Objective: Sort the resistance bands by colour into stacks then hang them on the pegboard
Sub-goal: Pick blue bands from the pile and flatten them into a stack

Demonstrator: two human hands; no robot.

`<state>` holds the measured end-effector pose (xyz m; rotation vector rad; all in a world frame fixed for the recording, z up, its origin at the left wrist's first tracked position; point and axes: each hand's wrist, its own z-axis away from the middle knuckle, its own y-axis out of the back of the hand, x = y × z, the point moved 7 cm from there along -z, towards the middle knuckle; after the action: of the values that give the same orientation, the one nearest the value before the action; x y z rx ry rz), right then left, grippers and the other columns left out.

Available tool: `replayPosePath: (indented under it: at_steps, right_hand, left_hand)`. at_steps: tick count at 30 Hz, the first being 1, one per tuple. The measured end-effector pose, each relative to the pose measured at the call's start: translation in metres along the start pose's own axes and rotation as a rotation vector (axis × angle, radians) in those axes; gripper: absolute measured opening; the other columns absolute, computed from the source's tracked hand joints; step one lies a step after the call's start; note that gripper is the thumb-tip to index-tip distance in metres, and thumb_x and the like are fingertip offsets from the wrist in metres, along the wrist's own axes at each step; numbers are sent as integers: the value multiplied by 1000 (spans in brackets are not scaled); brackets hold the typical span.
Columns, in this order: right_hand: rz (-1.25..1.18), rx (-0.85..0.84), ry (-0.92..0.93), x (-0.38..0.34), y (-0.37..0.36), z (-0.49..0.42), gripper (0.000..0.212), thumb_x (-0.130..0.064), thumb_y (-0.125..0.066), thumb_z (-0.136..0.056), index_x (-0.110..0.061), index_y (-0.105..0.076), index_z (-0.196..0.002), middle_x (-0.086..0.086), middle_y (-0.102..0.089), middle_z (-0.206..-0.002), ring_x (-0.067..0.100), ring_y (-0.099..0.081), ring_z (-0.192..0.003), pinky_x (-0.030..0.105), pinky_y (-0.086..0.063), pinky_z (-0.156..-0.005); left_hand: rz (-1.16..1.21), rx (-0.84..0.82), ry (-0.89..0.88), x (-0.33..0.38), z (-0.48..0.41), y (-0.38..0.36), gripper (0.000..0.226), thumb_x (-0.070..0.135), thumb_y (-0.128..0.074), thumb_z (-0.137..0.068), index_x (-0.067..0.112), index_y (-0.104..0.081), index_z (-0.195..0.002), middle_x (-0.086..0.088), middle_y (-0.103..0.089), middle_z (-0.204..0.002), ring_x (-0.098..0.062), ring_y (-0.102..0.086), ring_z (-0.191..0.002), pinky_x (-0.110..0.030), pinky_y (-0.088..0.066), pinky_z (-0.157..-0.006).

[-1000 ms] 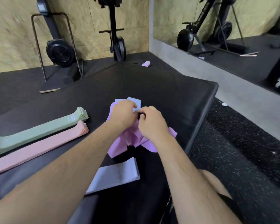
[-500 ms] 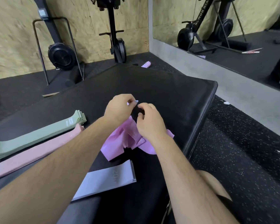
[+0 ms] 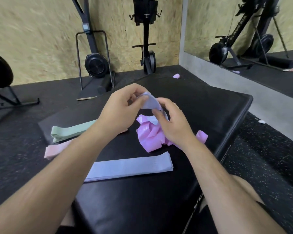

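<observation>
My left hand (image 3: 120, 108) and my right hand (image 3: 172, 124) both pinch a lavender-blue band (image 3: 150, 103), lifted above a crumpled pile of purple bands (image 3: 150, 135) on the black padded bench (image 3: 201, 105). A flat stack of lavender-blue bands (image 3: 132, 166) lies nearer to me. At the left lie a green stack (image 3: 69, 132) and a pink stack (image 3: 56, 149), partly hidden by my left forearm. No pegboard is in view.
The bench's right edge (image 3: 233, 132) drops to speckled black flooring. Exercise machines (image 3: 95, 63) stand against the wood wall behind. A small purple object (image 3: 176, 76) lies on the floor past the bench. A mirror (image 3: 243, 31) fills the right wall.
Both hands have lifted a lavender-blue band up out of the purple pile. The view has tilted, showing more of the sorted stacks.
</observation>
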<state>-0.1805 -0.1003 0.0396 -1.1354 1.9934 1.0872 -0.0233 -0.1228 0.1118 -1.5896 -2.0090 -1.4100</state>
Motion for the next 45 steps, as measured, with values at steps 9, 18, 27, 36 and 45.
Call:
replayPosePath:
  at_steps: [9, 18, 27, 36, 45]
  right_hand:
    - [-84, -107, 37, -60, -3, 31, 17, -10, -63, -99, -26, -66, -104, -8, -67, -96, 10, -64, -90, 27, -54, -82]
    - [117, -428, -195, -26, -45, 60, 27, -34, -88, -77, -35, -63, -87, -23, -66, -103, -4, -58, -86, 24, -46, -82]
    - [82, -425, -161, -19, -76, 63, 18, -26, -72, -95, -34, -61, -105, -16, -66, -104, -6, -60, -103, 16, -41, -91]
    - [153, -446, -146, -26, -76, 61, 15, -14, -69, -93, -27, -63, -89, -13, -71, -102, -11, -59, -67, 7, -38, -65]
    - [156, -570, -147, -20, -85, 68, 28, -24, -77, -86, -25, -49, -84, -22, -51, -75, 2, -46, -70, 20, -43, -71]
  left_hand:
    - [243, 302, 107, -18, 77, 47, 11, 18, -69, -97, 26, -76, -100, 14, -66, -77, -7, -48, -62, -18, -40, -62]
    - [613, 272, 283, -76, 144, 25, 21, 14, -63, -89, 13, -76, -106, -5, -76, -112, -18, -67, -110, -26, -51, -92]
    - [506, 362, 390, -102, 154, 28, 36, -8, -67, -87, 21, -64, -108, -1, -72, -97, -14, -65, -76, -44, -54, -80]
    - [333, 316, 378, -104, 155, 33, 16, 7, -78, -87, 23, -75, -91, 19, -67, -73, -4, -53, -66, -12, -42, -66]
    - [560, 205, 304, -95, 155, 26, 24, 0, -53, -82, 8, -71, -98, -1, -74, -107, -11, -68, -107, -23, -51, -90]
